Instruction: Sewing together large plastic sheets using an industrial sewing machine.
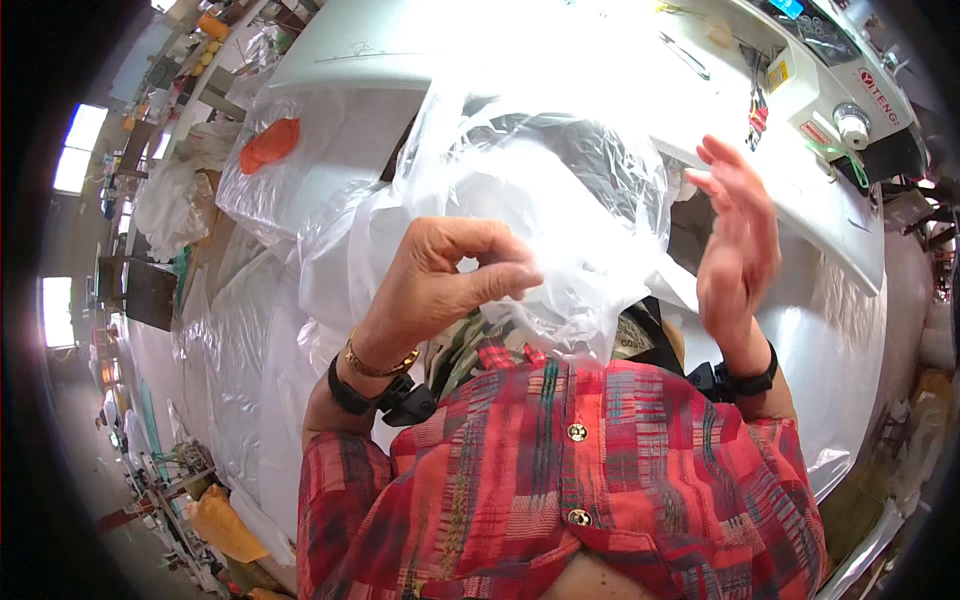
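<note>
My left hand (445,275) is closed in a pinch, thumb and forefinger meeting at the edge of a thin, whitish see-through plastic sheet (575,235). The sheet hangs crumpled over my lap, and its folds spread up toward the table. To the right, my right hand (738,240) is raised, slightly smeared by motion, with its fingers stretched out and no object visible in it. Clear crinkled plastic (640,165) lies between the two hands, beside the table's near edge.
A white sewing machine (845,95) stands on the glaring white table (360,50) at the upper right. Tweezers (687,57) and a red-handled tool (757,115) lie near it. An orange piece (270,145) rests on plastic at the left; a dark box (150,294) stands beyond.
</note>
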